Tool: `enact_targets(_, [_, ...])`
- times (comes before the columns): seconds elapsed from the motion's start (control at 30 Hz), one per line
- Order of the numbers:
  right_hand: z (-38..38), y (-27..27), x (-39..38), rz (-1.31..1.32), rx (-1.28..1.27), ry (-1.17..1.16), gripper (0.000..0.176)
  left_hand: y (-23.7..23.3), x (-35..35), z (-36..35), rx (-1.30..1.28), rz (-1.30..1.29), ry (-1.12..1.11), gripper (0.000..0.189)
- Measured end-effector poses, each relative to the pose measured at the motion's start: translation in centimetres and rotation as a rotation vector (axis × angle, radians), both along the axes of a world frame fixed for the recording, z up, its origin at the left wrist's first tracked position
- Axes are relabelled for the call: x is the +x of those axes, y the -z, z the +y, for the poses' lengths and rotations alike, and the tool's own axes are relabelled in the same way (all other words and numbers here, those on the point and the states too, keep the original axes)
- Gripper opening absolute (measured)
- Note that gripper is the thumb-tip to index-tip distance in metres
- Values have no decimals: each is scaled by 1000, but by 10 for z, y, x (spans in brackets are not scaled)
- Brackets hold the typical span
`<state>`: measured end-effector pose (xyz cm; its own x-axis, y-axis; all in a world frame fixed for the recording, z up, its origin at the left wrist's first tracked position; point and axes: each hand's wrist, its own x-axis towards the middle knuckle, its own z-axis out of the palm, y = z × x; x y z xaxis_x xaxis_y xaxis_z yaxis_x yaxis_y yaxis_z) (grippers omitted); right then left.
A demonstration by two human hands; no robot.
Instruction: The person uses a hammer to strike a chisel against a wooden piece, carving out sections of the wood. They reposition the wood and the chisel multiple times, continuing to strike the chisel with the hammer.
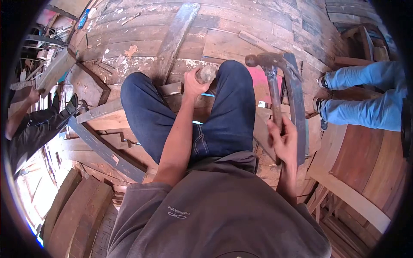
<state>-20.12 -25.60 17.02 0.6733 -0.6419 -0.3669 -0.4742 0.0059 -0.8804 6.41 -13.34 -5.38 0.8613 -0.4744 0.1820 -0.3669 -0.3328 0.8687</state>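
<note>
My left hand [195, 85] is closed around a thick, worn, round-topped handle [206, 74] between my knees; whatever lies below it is hidden. On the other side, my right hand [285, 139] grips the wooden shaft of a claw hammer [269, 60]. The hammer's metal head points away from me, beyond my right knee, above a long dark board [297, 107]. A gap separates the hammer from the round-topped handle.
A long plank [178, 34] lies ahead on the plank floor. At right are a person's legs in blue trousers [365, 109] and stacked reddish boards [359, 159]. Another person's dark-clad legs [41, 129] are at left, near a curved dark beam [105, 148] and thick timber pieces [79, 210].
</note>
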Motion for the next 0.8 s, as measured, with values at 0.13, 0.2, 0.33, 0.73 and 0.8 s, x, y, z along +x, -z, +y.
enact_targets(0.13, [7,36,38,29,-152,-250,26,6,12,-2,-84,-128,-2,48])
enact_targets(0.2, [11,37,50,88,-155,-270,33,7,8,-3,-56,-126,-25,46])
enact_targets(0.33, [20,63,52,69,-223,-300,36,-13,5,-1,-71,-39,13,46])
enact_targets(0.73, [-38,-55,50,-482,-284,53,39,-3,8,2,-50,53,11,54])
enact_targets(0.8, [-29,-95,68,-821,-76,192,47,-19,5,2,-15,93,8,58])
